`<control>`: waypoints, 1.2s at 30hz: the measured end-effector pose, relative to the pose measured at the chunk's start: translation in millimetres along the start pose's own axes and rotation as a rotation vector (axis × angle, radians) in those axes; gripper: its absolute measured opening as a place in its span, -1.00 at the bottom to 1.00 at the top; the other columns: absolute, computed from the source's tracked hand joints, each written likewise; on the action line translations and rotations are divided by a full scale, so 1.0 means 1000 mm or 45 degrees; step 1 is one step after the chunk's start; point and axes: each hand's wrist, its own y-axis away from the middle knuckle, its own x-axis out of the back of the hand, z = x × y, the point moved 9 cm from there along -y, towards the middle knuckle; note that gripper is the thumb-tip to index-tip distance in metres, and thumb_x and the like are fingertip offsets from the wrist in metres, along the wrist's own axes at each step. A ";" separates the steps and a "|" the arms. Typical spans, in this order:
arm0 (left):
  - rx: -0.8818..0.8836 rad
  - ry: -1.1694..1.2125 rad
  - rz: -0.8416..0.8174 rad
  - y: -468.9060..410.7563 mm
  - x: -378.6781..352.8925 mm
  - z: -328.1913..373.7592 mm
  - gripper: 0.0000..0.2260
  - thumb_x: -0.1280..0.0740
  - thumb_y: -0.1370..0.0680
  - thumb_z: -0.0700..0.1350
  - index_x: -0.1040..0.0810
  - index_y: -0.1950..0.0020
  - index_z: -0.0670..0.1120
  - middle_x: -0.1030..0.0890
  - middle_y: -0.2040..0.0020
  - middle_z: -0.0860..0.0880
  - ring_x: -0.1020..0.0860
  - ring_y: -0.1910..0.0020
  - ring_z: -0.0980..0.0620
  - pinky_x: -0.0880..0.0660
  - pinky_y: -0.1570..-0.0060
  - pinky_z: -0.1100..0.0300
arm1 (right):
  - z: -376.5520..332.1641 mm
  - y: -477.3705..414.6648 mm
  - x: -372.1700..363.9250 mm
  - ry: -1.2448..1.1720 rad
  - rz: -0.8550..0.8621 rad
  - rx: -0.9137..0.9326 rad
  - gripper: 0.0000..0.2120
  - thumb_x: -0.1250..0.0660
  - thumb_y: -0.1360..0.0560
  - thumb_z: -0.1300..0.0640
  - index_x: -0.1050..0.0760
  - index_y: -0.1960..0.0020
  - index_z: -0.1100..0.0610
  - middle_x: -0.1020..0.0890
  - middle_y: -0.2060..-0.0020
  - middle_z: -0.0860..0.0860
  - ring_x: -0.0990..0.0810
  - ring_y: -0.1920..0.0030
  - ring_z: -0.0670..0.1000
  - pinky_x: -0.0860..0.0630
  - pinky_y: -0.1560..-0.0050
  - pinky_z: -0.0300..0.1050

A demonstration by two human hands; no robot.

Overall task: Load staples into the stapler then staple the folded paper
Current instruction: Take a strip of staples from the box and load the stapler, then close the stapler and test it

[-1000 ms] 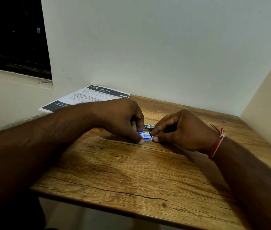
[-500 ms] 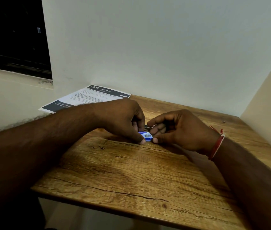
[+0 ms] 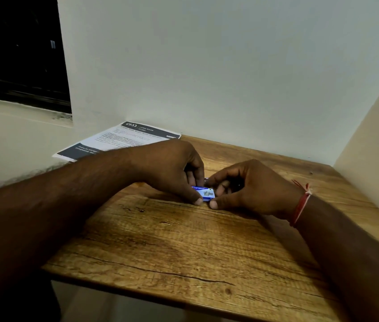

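At frame centre, the left hand (image 3: 172, 168) and the right hand (image 3: 251, 187) each pinch an end of a small flat blue-and-white cardboard staple box (image 3: 205, 193) resting on the grainy, cracked brown wooden table (image 3: 183, 247). A printed white paper sheet with dark bands (image 3: 123, 138) lies flat at upper left.

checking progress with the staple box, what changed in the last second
The right hand lifted its forefinger off the small blue box and arched it above; its thumb stayed at the near corner. The left hand kept holding the box on the table; the printed sheet did not move.
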 end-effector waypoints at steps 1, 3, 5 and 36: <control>-0.005 0.018 0.002 0.000 0.000 0.001 -0.71 -0.76 -0.43 0.06 -0.80 -0.06 0.03 -0.82 0.10 0.10 -0.73 0.24 0.28 -0.71 0.06 0.22 | -0.001 0.000 -0.002 0.057 -0.010 0.017 -0.62 -0.73 -0.39 0.06 -0.79 -0.19 -0.01 -0.82 0.13 0.00 -0.71 0.21 -0.12 -0.62 0.12 -0.26; -0.013 0.033 0.022 0.000 0.000 0.003 -0.67 -0.77 -0.41 0.07 -0.76 -0.08 0.06 -0.82 0.08 0.11 -0.75 0.20 0.24 -0.73 0.04 0.14 | -0.002 -0.001 -0.003 0.112 -0.009 0.033 -0.70 -0.71 -0.42 0.02 -0.80 -0.14 -0.03 -0.81 0.16 0.00 -0.69 0.24 -0.10 -0.61 0.14 -0.21; -0.027 0.051 0.072 0.000 0.002 0.005 -0.59 -0.77 -0.39 0.12 -0.72 -0.13 0.12 -0.81 0.05 0.14 -0.75 0.17 0.21 -0.70 0.04 0.12 | -0.003 0.001 0.003 0.134 0.020 0.039 -0.74 -0.71 -0.42 0.00 -0.81 -0.09 -0.05 -0.81 0.17 -0.01 -0.72 0.23 0.01 -0.62 0.13 -0.15; 0.081 -0.100 0.070 -0.003 0.022 -0.059 -0.61 -0.74 -0.36 0.27 -0.79 -0.10 0.21 -0.77 -0.06 0.19 -0.70 -0.11 0.16 -0.61 -0.20 0.08 | 0.178 0.038 0.157 0.484 0.852 -0.947 -0.37 -0.67 -0.15 -0.38 -0.72 0.06 0.10 -0.77 0.06 0.08 -0.73 0.01 0.15 -0.70 -0.11 0.04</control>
